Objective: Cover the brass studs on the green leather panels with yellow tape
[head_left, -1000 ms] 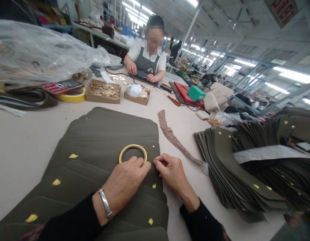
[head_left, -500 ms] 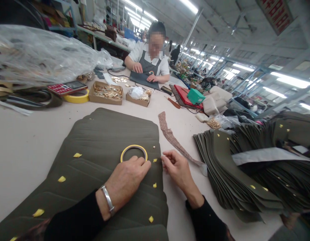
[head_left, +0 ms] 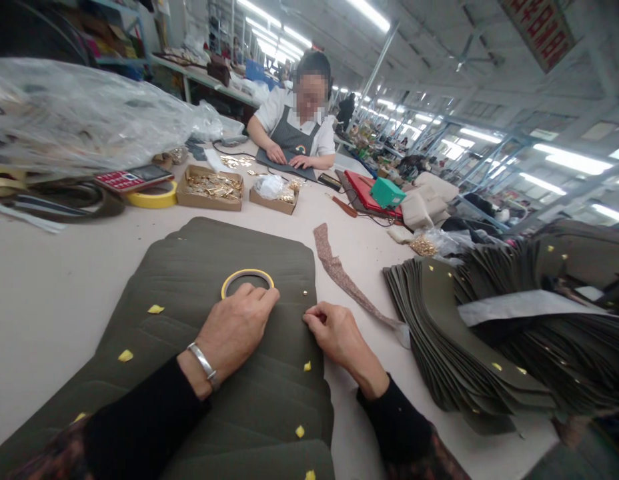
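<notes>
My left hand [head_left: 242, 323] is closed on a roll of yellow tape [head_left: 247, 272], a thin ring resting over the stacked olive-green panels [head_left: 224, 250]. Close to the panels' right edge, the fingertips of my right hand [head_left: 339, 333] are pinched together and touch the top panel. What lies between those fingertips is hidden. Small yellow tape pieces [head_left: 307, 367] dot the panels along both sides. A tiny shiny metal stud [head_left: 305, 293] sits just above my right fingertips.
A patterned brown strip [head_left: 339, 270] lies right of the panels. Farther right stands a fanned stack of olive pieces [head_left: 424, 333]. Cardboard boxes of gold metal parts [head_left: 209, 187], a wider yellow tape roll [head_left: 154, 197] and a co-worker [head_left: 294, 133] are across the table.
My left hand has moved left and slightly up with the tape roll. My right hand has moved left onto the panel edge, covering the spot where a yellow piece showed.
</notes>
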Available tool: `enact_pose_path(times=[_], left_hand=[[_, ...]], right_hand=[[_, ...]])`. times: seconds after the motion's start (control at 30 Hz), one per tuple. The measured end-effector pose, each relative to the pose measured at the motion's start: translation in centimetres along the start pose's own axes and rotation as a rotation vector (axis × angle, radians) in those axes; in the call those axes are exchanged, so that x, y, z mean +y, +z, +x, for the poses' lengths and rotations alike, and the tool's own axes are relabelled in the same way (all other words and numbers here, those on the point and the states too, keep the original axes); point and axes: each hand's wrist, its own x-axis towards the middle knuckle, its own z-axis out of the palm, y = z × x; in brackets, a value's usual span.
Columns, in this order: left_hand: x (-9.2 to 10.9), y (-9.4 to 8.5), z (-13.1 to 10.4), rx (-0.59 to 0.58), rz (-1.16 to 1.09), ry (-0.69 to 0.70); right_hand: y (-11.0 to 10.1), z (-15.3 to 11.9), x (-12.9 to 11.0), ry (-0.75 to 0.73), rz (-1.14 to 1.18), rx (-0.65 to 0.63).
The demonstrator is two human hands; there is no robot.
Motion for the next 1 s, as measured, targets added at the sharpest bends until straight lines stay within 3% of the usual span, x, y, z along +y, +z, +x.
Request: enact_pose_path(times=[0.2, 0.27, 0.33, 0.4, 0.5, 0.6, 0.73, 0.87, 1.0], left_hand=[[-0.2, 0.3, -0.1, 0.032, -0.023, 0.019], [-0.3, 0.6, -0.3, 0.081, -0.082, 0.077], [-0.4, 0.8, -0.5, 0.178, -0.193, 0.165], [-0.2, 0.9, -0.7, 0.281, -0.318, 0.251], [0.3, 0.8, -1.0, 0.305, -0.405, 0.311], [0.8, 0.8, -1.3, 0.238, -0.387, 0.285], [1.2, 1.0, -1.5, 0.220, -0.365, 0.277], [1.5, 0.6, -1.6, 0.193, -0.395, 0.304], [1.7, -0.2, -1.5, 0.109, -0.381, 0.271]], right_hand=[[-1.0, -3.1, -0.9, -0.032, 0.010, -0.246], [-1.2, -3.9, -1.2, -0.074, 0.030, -0.270], [-1.3, -4.3, -1.4, -0.102, 0.106, -0.162], [-1.3, -4.2, -1.6, -0.137, 0.224, 0.027], [-1.2, -3.9, -1.9, -0.271, 0.314, 0.205], [-1.0, -3.6, -2.3, -0.450, 0.237, 0.219], [-0.6, -3.5, -2.3, -0.575, 0.110, 0.262], [-0.1, -3.5, -1.7, -0.642, 0.014, 0.352], [0.3, -4.0, -1.8, -0.615, -0.022, 0.402]])
